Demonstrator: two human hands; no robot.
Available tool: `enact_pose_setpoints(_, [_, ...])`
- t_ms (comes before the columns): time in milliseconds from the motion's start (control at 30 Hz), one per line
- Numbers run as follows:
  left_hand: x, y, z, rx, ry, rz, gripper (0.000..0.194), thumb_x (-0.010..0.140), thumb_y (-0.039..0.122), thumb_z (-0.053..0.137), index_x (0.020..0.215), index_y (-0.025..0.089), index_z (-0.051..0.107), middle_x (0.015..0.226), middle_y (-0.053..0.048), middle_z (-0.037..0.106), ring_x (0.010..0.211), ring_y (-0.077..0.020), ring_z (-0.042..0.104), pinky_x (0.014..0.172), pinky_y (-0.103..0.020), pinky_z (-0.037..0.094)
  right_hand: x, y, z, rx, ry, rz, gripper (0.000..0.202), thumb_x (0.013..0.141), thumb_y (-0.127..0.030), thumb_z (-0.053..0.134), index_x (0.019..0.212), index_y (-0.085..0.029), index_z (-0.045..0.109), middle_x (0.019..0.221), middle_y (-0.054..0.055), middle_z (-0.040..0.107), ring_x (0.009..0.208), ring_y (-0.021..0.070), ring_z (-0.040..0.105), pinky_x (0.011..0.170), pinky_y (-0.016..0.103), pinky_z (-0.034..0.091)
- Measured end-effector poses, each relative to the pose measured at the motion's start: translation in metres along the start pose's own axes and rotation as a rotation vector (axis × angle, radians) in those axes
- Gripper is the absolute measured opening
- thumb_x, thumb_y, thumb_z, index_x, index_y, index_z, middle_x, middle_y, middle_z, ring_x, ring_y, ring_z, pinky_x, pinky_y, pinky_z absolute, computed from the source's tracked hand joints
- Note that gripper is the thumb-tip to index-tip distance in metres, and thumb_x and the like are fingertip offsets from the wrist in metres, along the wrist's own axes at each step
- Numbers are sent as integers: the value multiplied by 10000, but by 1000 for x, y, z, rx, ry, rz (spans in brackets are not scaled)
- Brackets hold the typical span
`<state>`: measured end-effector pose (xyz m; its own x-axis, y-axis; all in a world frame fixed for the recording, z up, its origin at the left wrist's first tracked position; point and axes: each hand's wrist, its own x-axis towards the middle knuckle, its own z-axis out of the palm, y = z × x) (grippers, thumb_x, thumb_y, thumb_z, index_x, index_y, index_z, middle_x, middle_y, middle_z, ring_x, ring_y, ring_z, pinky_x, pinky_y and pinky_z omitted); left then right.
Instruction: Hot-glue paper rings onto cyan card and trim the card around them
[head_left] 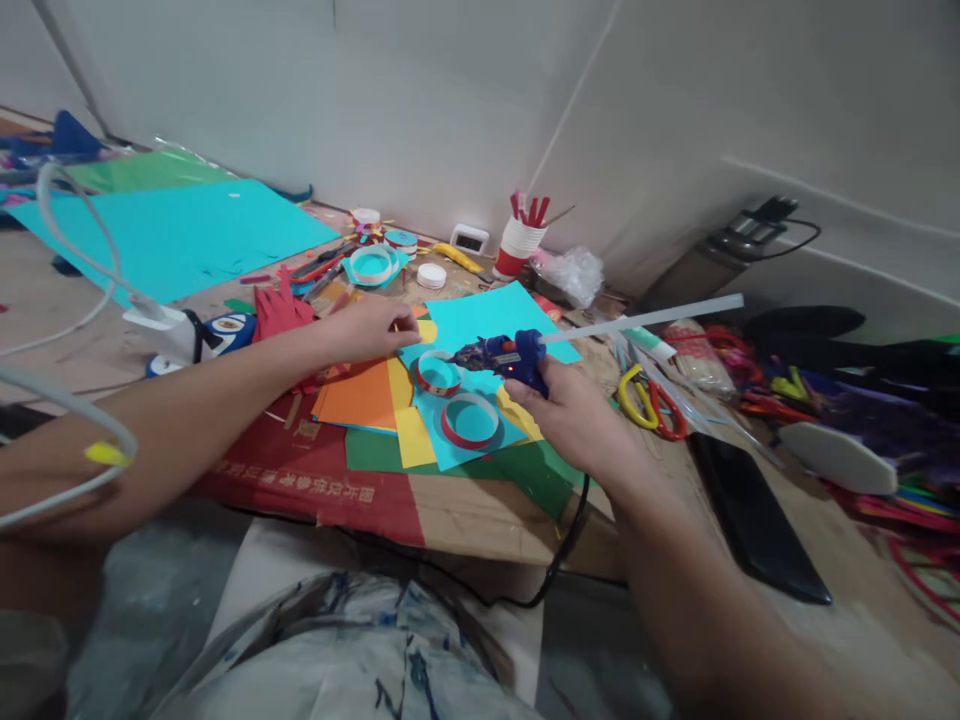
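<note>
My right hand [574, 415] grips a blue hot glue gun [510, 360] with a small red light and a long whitish glue stick sticking out of its back. Its nozzle points left, over a red and white paper ring [438, 373]. A second such ring [469, 421] stands just nearer to me. Both rings are on light blue paper [450, 455]. My left hand [371, 327] hovers at the paper's left side, its fingers curled together. Whatever those fingers may hold is too small to make out.
Orange sheets [356, 395] lie below my left hand. Scissors [651, 402] and a black phone [754, 515] are on the right. A cup of red sticks [517, 245] stands at the back. A black cord [574, 545] hangs over the table edge; white cables [112, 240] loop at left.
</note>
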<state>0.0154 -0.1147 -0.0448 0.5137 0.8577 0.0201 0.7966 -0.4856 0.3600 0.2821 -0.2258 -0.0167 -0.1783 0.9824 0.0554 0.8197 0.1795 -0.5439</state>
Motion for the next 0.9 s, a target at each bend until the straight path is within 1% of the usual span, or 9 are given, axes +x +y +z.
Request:
enact_pose_setpoints(100, [-1,-2,-4,91,-126,13,400,835,447,568,1100,193,728,1155,-117,740,1022,-280,671,847,-346,483,3,6,1,78,-13,-2,294,944,-343,558,1126,-148,681,1017,101,747,878,239,651,794,357,496])
enact_pose_setpoints(200, [0,-3,-9,165,-154,44,456,798,446,607,1158,187,708,1230,-134,710,1085,-286,652,876,-342,482,6,10,3,96,-15,16,297,927,-357,565,1089,-140,688,940,85,728,823,222,624,778,361,494])
enact_pose_setpoints(333, [6,-4,-15,181,-216,17,411,790,472,636,1089,194,685,1155,-117,717,1013,-255,658,792,-298,469,10,13,2,168,-31,29,282,923,-352,565,1057,-137,690,895,65,707,783,200,602,748,337,486])
enact_pose_setpoints(433, [12,-3,-18,183,-271,-12,399,768,466,664,1059,193,663,1110,-104,718,962,-242,651,736,-281,448,12,15,2,195,-31,26,290,927,-353,568,1074,-136,694,890,65,708,780,198,599,739,328,482])
enact_pose_setpoints(533, [18,-1,-22,184,-325,-80,448,728,457,699,1077,179,655,1088,-101,712,935,-237,643,700,-274,427,15,17,3,184,-16,33,290,925,-330,586,1114,-140,696,923,80,721,813,208,615,760,323,476])
enact_pose_setpoints(667, [23,0,-27,173,-337,-123,502,658,472,742,1063,183,671,1013,-77,706,889,-234,636,671,-269,392,16,18,3,179,-12,23,241,921,-317,595,1074,-164,700,973,85,734,857,217,639,779,316,473])
enact_pose_setpoints(733, [24,-2,-29,134,-324,-133,436,648,490,739,964,196,681,908,-49,696,842,-224,624,660,-270,374,17,18,2,188,-13,9,231,920,-322,594,1055,-164,695,967,84,733,845,215,638,759,313,471])
enact_pose_setpoints(800, [24,-5,-30,40,-292,-123,376,657,520,731,837,196,667,810,-29,663,795,-205,602,655,-270,368,17,18,0,218,-35,14,227,924,-328,589,1044,-163,688,923,75,729,781,200,625,712,305,464])
enact_pose_setpoints(900, [21,-7,-29,-238,-254,-124,403,669,562,757,759,192,623,723,-7,597,706,-171,569,637,-273,400,17,19,-2,274,-55,23,202,923,-335,596,1005,-170,678,838,47,708,678,168,582,651,290,451])
